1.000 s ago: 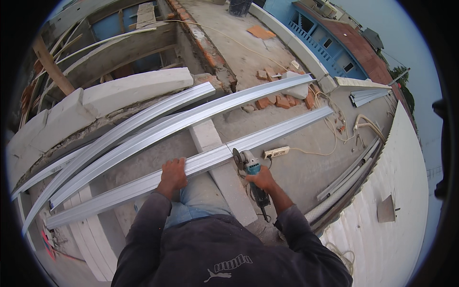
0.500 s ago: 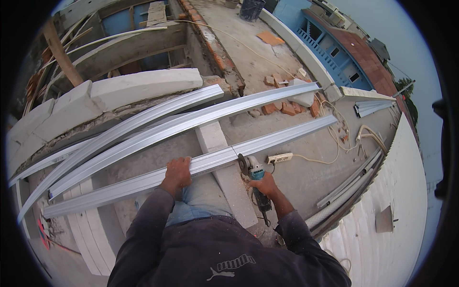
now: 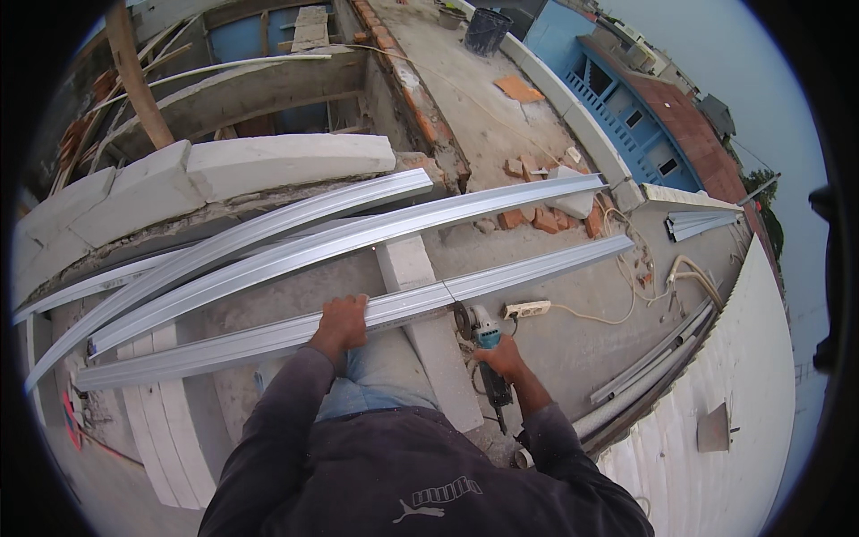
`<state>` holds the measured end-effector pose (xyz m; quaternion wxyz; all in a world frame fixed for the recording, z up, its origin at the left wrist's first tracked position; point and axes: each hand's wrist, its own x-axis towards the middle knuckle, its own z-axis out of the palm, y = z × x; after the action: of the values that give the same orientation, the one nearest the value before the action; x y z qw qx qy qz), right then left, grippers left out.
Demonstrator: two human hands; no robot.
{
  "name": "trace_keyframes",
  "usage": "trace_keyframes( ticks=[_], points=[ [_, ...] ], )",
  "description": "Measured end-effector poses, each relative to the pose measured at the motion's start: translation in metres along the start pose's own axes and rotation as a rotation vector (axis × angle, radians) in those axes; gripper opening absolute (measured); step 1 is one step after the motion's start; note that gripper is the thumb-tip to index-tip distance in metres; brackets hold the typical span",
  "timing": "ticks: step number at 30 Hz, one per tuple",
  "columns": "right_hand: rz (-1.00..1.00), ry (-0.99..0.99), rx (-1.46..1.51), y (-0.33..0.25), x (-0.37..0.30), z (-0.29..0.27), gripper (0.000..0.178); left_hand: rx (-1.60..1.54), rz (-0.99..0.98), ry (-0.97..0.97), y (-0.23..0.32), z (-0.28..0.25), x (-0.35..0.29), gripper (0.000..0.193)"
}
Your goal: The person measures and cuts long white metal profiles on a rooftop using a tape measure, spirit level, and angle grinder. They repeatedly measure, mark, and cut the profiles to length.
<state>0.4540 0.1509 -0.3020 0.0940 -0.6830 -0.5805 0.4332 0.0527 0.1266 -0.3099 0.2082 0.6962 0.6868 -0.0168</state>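
Observation:
My left hand [image 3: 343, 324] is closed over a long silvery metal channel [image 3: 250, 337], pressing it down from above. That channel rests across a pale block [image 3: 438, 367]. A thin dark cut line crosses its upper face, to the right of my left hand. In my right hand [image 3: 503, 358] is an angle grinder [image 3: 487, 336], teal and black, gripped round its body. Its disc stands close to the channel's near edge, just beside the cut line; whether it touches cannot be told.
Beyond lie other long metal channels [image 3: 358, 225]. A white power strip [image 3: 526, 309] with a pale cord sits right of the grinder. Broken bricks [image 3: 543, 220] lie farther off. Pipes [image 3: 644, 362] and a corrugated white sheet [image 3: 671, 456] are at the right; a low block wall [image 3: 291, 157] stands at the far left.
The whole view has tilted and shifted slightly. Both hands keep their grips, and the grinder stays near the cut line at the channel's near edge.

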Motion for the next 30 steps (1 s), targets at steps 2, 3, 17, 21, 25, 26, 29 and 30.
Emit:
trace_keyframes(
  ticks=[2, 3, 17, 21, 25, 26, 29, 30],
  points=[
    [0.025, 0.005, -0.055, 0.001, -0.012, -0.003, 0.038, -0.027, 0.003, -0.019, -0.003, -0.002, 0.004, 0.067],
    [0.032, -0.024, 0.027, 0.004, -0.022, -0.004, 0.035, -0.036, 0.007, -0.044, -0.005, -0.003, 0.007, 0.068],
    [-0.029, 0.042, 0.363, -0.020, -0.047, -0.030, 0.031, -0.429, 0.033, -0.729, -0.060, -0.008, 0.087, 0.068],
    [-0.035, 0.036, 0.237, -0.033, -0.016, -0.019, 0.041, -0.274, 0.139, -0.519, -0.054, -0.011, 0.076, 0.060],
    [-0.077, 0.019, 0.181, -0.036, 0.005, -0.013, 0.046, -0.197, 0.156, -0.330, -0.044, -0.009, 0.059, 0.056],
    [-0.101, 0.020, 0.172, -0.037, 0.009, -0.012, 0.047, -0.203, 0.131, -0.331, -0.043, -0.010, 0.058, 0.053],
    [-0.094, 0.014, 0.136, -0.039, 0.016, -0.011, 0.049, -0.185, 0.117, -0.358, -0.040, -0.013, 0.059, 0.046],
    [-0.111, 0.016, 0.139, -0.040, 0.016, -0.011, 0.049, -0.175, 0.117, -0.364, -0.039, -0.014, 0.060, 0.045]
  ],
)
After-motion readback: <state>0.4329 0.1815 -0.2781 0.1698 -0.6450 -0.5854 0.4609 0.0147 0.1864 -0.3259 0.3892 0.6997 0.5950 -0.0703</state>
